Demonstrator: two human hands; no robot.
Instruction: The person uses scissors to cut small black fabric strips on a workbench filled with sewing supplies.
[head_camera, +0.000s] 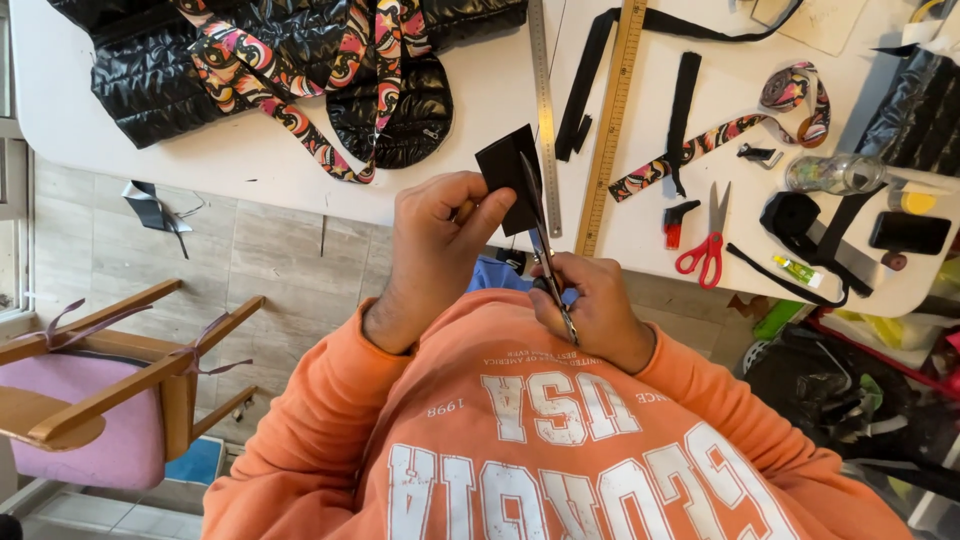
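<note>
My left hand (440, 240) is closed around a small, flat piece of black fabric (508, 175), thumb pressed on its near face and fingers curled behind, holding it upright above the table edge. Just right of it, my right hand (590, 305) is closed on the handles of a pair of dark metal scissors (540, 240); their blades run up from that hand and cross the right edge of the fabric piece, touching it. Whether the blades are parted I cannot tell. Both wrists come out of orange sweatshirt sleeves (330, 400) below the hands.

Just beyond the left hand, a long steel ruler (545, 110) lies on the white table (250, 160), and beside it, farther right, a wooden yardstick (612, 120). Up and left of the left hand lies a black quilted jacket (150, 60) with a multicoloured patterned strap (300, 125) draped over it. Right of the right hand, well apart, lie red-handled scissors (705, 250), black fabric strips (682, 100) and a patterned ribbon (700, 145). Far left, below table level, stands a wooden chair with a pink seat (90, 410).
</note>
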